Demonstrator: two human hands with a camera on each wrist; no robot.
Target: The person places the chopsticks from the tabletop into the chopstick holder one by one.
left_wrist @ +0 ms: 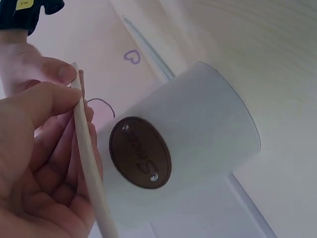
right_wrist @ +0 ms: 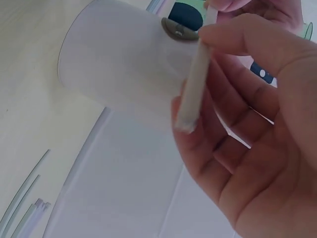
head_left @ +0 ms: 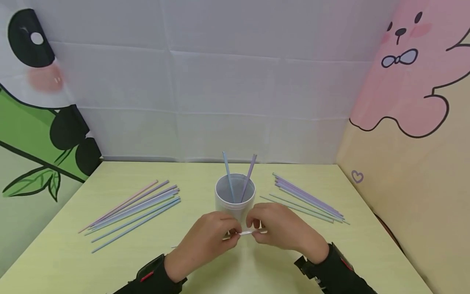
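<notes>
Yellow-green table (head_left: 73, 253); white straw (head_left: 247, 232) pinched btwn L hand (head_left: 205, 241) & R hand (head_left: 282, 230) fingers; cup (head_left: 235, 198) just behind

Pale green table (head_left: 73, 261), white backdrop (head_left: 220, 81), cartoon side panels (head_left: 411, 81).

Matt white plastic cup (head_left: 235, 196), centre of the head frame, smooth-walled, with a brown wood-look badge (left_wrist: 140, 152) fixed by two small metal rivets. Thin plastic straws (head_left: 134, 209) at left and more straws (head_left: 308, 198) at right, pastel, smooth, faintly glossy. White paper-wrapped straw (head_left: 247, 232) pinched between both hands, dull and slightly creased. Pale yellow-green table (head_left: 73, 253), smooth, matt. Creased printed cloth backdrop (head_left: 235, 81) across the upper frame. Black fabric cuffs (head_left: 338, 273) lower down.
</notes>
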